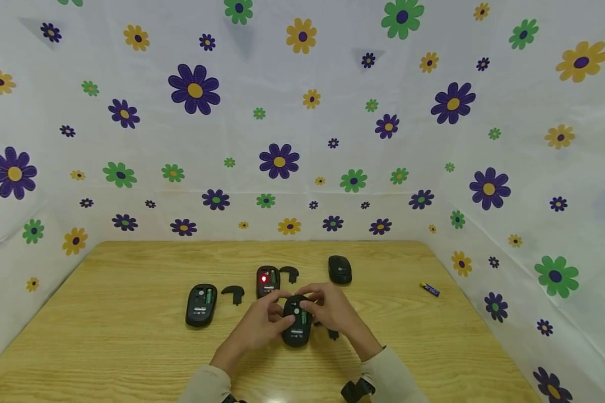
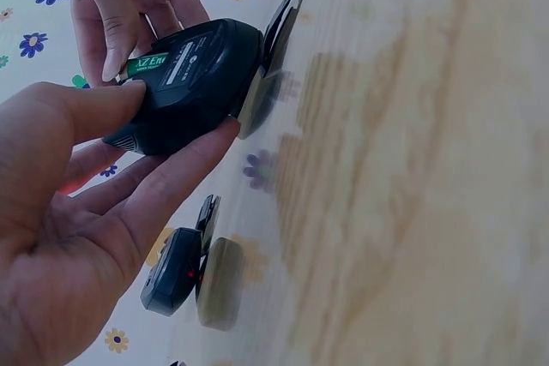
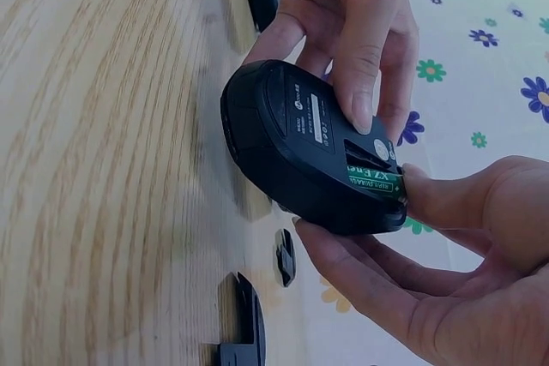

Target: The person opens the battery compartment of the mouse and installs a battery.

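Observation:
Between both hands is a black computer mouse (image 1: 295, 337), underside up, with its battery bay uncovered. A green battery (image 3: 376, 181) lies in that bay. My left hand (image 1: 262, 322) grips the mouse by its side, thumb on the underside. The right hand (image 1: 335, 308) holds the front end, its thumb (image 3: 446, 197) against the end of the battery and fingers beneath the mouse. A black battery cover (image 1: 333, 334) lies on the table by the right hand, partly hidden by it.
Two more mice lie underside up with batteries showing: one at left (image 1: 200, 318), one glowing red (image 1: 269, 287) behind the hands. Beside them lie covers (image 1: 234, 293) (image 1: 291, 273). An upright mouse (image 1: 340, 270) and a loose battery (image 1: 429, 289) are at right. Flowered cloth (image 1: 302, 112) walls the table.

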{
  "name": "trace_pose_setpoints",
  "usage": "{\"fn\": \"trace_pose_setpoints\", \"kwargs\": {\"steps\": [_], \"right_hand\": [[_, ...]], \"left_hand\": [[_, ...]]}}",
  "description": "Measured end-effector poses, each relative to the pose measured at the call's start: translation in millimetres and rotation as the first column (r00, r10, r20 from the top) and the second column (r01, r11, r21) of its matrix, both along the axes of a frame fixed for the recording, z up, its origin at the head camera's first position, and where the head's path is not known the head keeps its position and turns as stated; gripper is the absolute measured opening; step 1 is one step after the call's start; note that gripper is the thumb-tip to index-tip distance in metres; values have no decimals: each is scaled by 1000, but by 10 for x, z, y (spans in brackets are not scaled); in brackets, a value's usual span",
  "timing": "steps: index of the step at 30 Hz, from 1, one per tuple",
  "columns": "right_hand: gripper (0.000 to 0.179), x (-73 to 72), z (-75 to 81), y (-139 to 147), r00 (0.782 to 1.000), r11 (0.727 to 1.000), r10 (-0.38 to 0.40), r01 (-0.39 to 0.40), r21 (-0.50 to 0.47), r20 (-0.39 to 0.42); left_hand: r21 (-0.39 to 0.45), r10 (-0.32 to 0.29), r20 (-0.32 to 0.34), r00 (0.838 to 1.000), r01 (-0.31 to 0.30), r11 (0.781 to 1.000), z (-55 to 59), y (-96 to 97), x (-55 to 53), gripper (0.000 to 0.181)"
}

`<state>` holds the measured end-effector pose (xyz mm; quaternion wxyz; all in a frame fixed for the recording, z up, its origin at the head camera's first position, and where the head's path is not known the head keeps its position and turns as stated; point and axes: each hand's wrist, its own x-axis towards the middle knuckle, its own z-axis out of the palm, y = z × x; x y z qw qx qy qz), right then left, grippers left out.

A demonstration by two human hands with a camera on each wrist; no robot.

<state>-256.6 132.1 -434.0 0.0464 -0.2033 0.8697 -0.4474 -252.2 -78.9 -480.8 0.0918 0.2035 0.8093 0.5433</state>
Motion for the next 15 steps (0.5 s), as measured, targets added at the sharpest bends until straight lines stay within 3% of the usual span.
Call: {"fn": "trace_pose_setpoints", "kwargs": {"steps": [7,15], "right_hand": [[22,-4,-10,3,999,999,-19,21,48,-44],[24,-11,-23,-3,999,998,-7,10,59,-39]], "left_hand": [[4,-9,13,1000,9,1000,29,-3,18,45],[38,-17,43,999,15,999,30,-8,21,45]]}}
